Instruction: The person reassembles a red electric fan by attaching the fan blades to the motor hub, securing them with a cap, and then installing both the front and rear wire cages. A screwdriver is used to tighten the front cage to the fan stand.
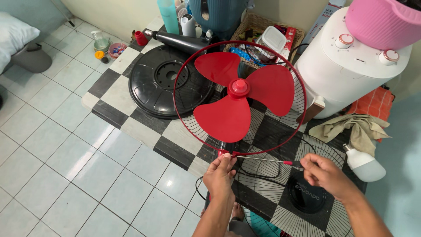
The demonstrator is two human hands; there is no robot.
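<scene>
Pale tiled floor with a checkered mat

A pale blue-green square-tiled floor (52,145) carries a black-and-white checkered mat (131,118); a cream plaster wall (118,11) rises behind, a white cylindrical plastic washing machine (346,70) stands right, in soft even light.

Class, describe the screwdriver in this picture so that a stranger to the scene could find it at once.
Find the red fan blade inside its round red-rimmed grille. At the grille's bottom edge, the left hand pinches the rim. The screwdriver runs from there to the right hand: a thin straight metal shaft, unlike the curved wires around it.
</scene>
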